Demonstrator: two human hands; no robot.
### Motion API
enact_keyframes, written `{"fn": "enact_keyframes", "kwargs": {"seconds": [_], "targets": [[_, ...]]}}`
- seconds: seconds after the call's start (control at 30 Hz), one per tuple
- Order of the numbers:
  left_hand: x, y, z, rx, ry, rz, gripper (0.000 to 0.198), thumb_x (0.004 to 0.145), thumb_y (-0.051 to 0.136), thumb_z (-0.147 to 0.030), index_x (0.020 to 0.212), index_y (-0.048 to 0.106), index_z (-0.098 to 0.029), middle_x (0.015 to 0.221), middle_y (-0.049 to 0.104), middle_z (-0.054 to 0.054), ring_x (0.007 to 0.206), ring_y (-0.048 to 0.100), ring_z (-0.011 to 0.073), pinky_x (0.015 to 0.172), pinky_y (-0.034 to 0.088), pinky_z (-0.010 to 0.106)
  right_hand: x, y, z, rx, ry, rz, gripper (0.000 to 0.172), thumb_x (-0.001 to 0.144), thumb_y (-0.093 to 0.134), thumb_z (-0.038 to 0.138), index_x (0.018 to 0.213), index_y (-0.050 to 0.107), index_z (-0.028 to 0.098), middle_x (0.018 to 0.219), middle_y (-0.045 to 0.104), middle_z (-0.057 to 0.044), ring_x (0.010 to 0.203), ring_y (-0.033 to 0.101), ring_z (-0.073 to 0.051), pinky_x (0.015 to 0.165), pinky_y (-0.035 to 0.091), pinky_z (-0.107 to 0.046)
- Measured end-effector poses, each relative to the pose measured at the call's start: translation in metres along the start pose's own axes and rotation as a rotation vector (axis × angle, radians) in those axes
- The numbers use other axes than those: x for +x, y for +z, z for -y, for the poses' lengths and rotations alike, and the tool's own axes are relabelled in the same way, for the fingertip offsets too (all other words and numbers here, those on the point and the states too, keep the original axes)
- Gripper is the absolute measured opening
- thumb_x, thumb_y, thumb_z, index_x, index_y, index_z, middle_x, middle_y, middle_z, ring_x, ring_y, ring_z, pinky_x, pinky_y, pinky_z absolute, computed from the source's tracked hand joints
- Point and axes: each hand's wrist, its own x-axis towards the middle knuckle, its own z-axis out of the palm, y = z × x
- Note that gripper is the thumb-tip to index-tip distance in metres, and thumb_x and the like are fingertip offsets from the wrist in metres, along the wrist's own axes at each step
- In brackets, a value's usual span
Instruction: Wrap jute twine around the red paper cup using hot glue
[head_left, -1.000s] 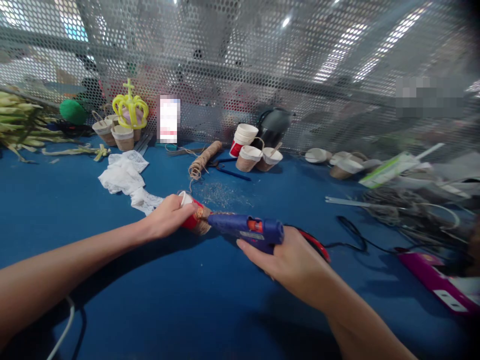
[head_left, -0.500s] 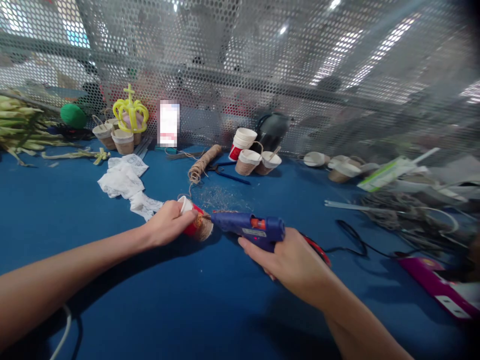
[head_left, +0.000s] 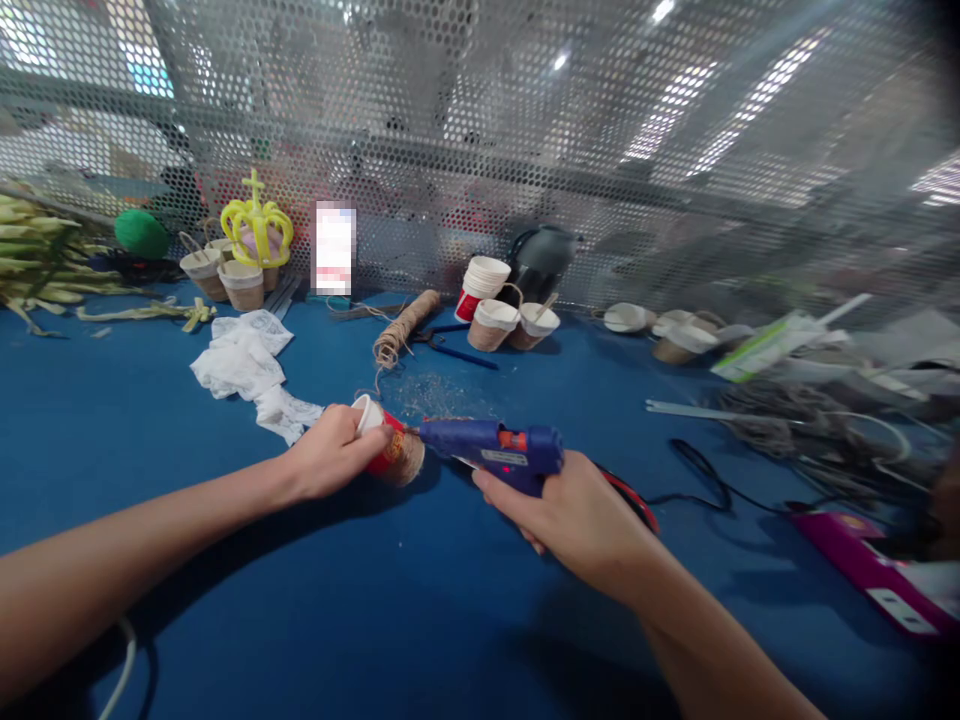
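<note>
My left hand (head_left: 330, 452) is closed around a small red and white paper cup (head_left: 386, 452) lying on its side on the blue table (head_left: 375, 600); brown twine is wound round the cup's lower part. My right hand (head_left: 577, 515) grips a blue glue gun (head_left: 495, 447) with an orange trigger. The gun's nozzle touches the twine-wrapped end of the cup. A red and black cord (head_left: 637, 500) runs off from the gun to the right.
A twine spool (head_left: 401, 325) and white lace cloth (head_left: 244, 360) lie behind the cup. Twine-covered cups (head_left: 499, 318), a stack of cups, a yellow crown (head_left: 259, 225) and green leaves (head_left: 37, 250) line the perforated metal wall. Cables and a purple box (head_left: 870, 565) clutter the right.
Both hands, the cup and the glue gun have stayed nearly in place; the cup has turned slightly and the nozzle stays against it. The view has shifted a little.
</note>
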Motion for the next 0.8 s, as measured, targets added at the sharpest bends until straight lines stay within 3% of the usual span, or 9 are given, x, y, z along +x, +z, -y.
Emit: {"fn": "enact_keyframes", "kwargs": {"seconds": [0.8], "targets": [[-0.0012,-0.0006,-0.0021,0.003,0.011,0.014,0.024,0.070,0.036,-0.028,0.049,0.031,-0.018,0.047,0.024,-0.005,0.044,0.022,0.0070,0.041,0.017,0.023,0.0008,-0.0001,-0.0050,-0.049,-0.056,0.000,0.035,0.073,0.049,0.031,0.041,0.038,0.019,0.029,0.041,0.005,0.029,0.039,-0.007,0.035,0.033,-0.020]]}}
